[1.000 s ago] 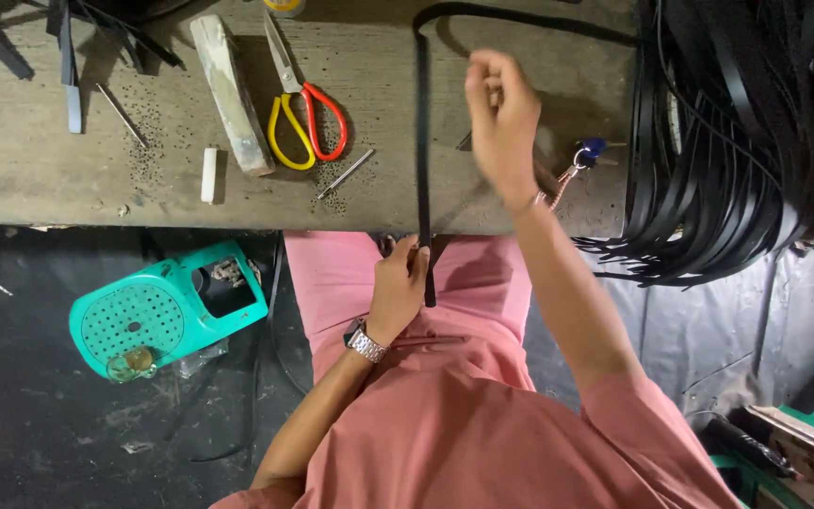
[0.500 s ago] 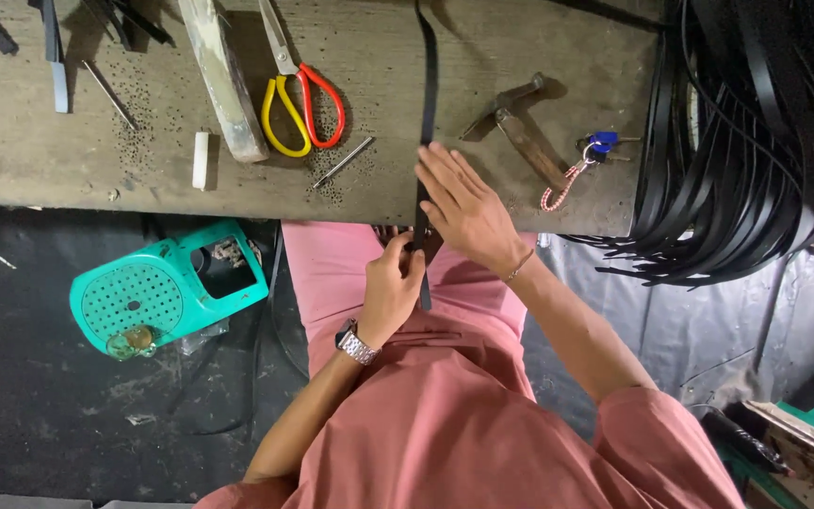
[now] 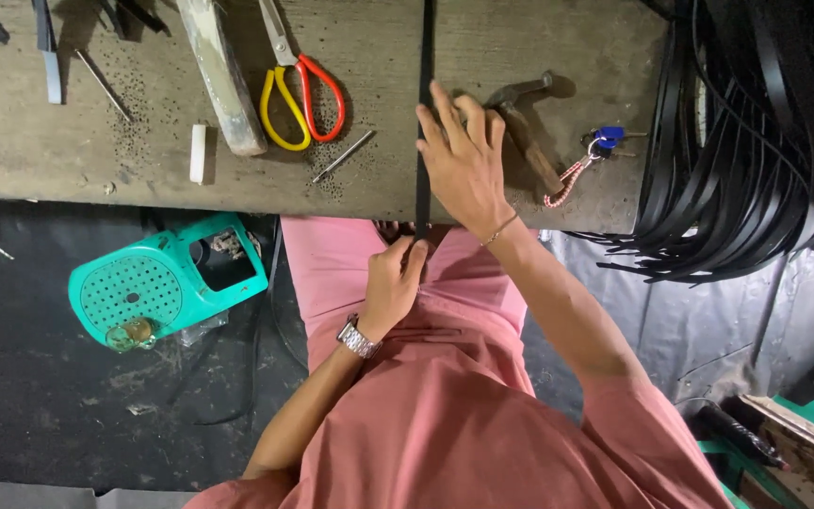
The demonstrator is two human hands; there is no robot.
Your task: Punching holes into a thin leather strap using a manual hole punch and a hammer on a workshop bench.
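A long, narrow black strap [image 3: 423, 104] is lying flat on the worn wooden bench, running in a straight line from the bench's near edge toward twelve o'clock until it is leaving the picture at the top. It is looking thin, dark and matte (leather or rubber, the picture is not telling which). Its near end is hanging over the bench edge toward six o'clock, dropping in front of the pink lap. The right hand [image 3: 463, 165] is pressing on it at about its three o'clock side, while the left hand [image 3: 393, 287] is pinching the hanging end
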